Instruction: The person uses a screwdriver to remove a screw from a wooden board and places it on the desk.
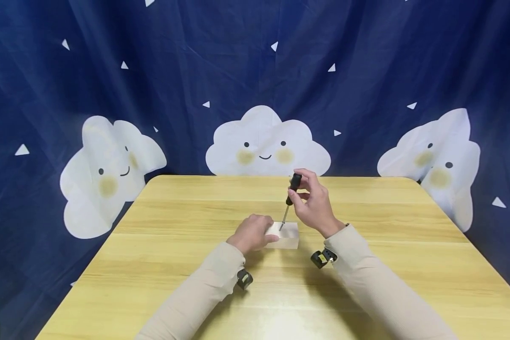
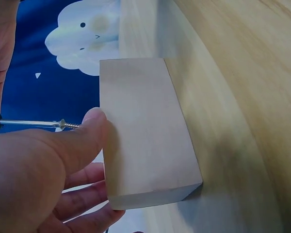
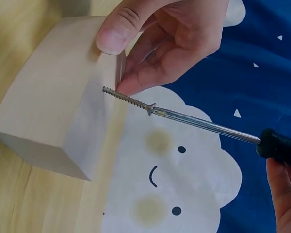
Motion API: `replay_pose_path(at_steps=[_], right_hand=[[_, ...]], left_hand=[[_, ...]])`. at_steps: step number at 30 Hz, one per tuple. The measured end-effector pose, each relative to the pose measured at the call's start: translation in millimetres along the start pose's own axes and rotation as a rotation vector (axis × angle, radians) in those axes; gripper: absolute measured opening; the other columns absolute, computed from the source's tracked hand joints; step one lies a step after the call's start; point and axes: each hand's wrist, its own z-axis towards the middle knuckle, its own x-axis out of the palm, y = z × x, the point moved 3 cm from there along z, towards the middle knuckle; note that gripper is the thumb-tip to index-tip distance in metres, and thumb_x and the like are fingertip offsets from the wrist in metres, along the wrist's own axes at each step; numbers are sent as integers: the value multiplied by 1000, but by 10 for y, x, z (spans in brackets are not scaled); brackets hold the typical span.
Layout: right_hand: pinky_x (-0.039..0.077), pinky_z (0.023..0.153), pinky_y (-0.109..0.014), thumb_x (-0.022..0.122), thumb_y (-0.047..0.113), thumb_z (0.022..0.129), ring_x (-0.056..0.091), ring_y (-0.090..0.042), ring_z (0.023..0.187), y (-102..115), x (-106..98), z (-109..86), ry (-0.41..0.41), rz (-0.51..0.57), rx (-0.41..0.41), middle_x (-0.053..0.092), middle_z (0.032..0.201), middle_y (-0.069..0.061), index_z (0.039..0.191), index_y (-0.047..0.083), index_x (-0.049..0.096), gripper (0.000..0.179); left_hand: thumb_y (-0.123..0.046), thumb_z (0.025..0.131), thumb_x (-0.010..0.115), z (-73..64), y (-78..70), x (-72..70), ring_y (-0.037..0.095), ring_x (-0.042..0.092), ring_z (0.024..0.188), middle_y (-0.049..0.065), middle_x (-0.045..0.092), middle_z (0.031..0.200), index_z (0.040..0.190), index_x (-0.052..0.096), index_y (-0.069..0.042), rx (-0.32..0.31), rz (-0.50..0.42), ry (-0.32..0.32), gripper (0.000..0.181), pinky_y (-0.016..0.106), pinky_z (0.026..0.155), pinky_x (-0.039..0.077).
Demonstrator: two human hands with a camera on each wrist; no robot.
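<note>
A pale wooden block (image 1: 290, 242) lies on the table, and my left hand (image 1: 251, 233) grips its left end with the thumb on the near side. My right hand (image 1: 315, 204) holds a black-handled screwdriver (image 1: 294, 184) above the block, the handle tilted slightly right. At the end of the metal shaft (image 3: 208, 125) sits a screw (image 3: 128, 100), its head against the driver's tip. The screw's point meets the block's upper face in the right wrist view. In the left wrist view the thumb (image 2: 89, 133) hides that point.
The light wooden table (image 1: 187, 264) extends around both arms. A dark blue curtain (image 1: 238, 56) with white clouds and triangles hangs behind it. Black wrist cameras, such as the right one (image 1: 320, 259), hang beneath the beige sleeves (image 1: 378, 283).
</note>
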Motion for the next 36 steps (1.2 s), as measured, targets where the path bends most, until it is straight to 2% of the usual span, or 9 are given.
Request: replay_pose_path(at_steps=[6,13,17,23,25,28,30,33,36], right_hand=[[59,62,-46,63,-24,78,66,-40,76,15,-32,19,2,-6,-12,61,89,-31,118,-12,45,46],[59,63,-48,62,-24,78,66,-41,75,11,-69,27,0,6,-7,60,88,-30,118,-14,45,44],[59,63,-47,63,-24,78,66,-42,76,8,-114,33,-12,-6,-9,60,88,-30,118,-16,45,44],[58,62,-45,65,-24,76,67,-40,76,-21,-199,18,-27,-50,-3,60,88,-29,117,-16,46,46],[59,63,-38,66,-23,76,67,-40,76,-43,-228,-1,-28,-63,10,60,88,-28,117,-15,46,47],[56,67,-21,67,-22,76,67,-39,78,-167,-260,-47,-33,-74,28,60,88,-27,119,-13,47,48],[53,68,-13,69,-20,76,67,-36,79,-294,-278,-82,-35,-87,40,61,90,-24,121,-10,48,50],[56,68,-20,71,-16,78,68,-33,81,-477,-302,-129,-36,-101,53,63,92,-21,124,-5,48,52],[58,66,-27,73,-12,79,67,-29,81,-547,-335,-160,-33,-114,62,63,92,-17,124,-2,49,52]], left_hand=[[-35,85,75,4,-18,-10,19,62,86,7,69,101,115,67,-4,4,-5,-14,44,35,79,52],[-35,85,76,27,-32,-7,18,61,83,7,70,100,113,68,-5,7,-8,-25,41,34,76,52],[-33,86,75,37,-51,-15,20,63,89,8,69,105,116,66,-6,12,-25,-38,42,35,79,53],[-30,88,73,54,-107,-25,26,63,105,8,68,116,122,64,-7,53,-25,-101,42,39,91,51],[-29,89,72,63,-135,-22,26,63,108,8,67,118,122,64,-7,69,-41,-121,40,38,94,50],[-24,90,72,82,-175,-13,21,64,106,8,66,121,124,64,-7,91,-84,-138,39,33,95,49],[-21,90,71,98,-201,-8,18,66,102,8,65,121,124,63,-6,103,-107,-145,38,29,92,51],[-19,90,72,125,-230,1,14,67,97,9,65,121,125,63,-6,101,-127,-139,39,25,88,52],[-19,90,72,148,-247,15,16,66,99,9,67,117,127,62,-7,92,-128,-123,40,25,87,52]])
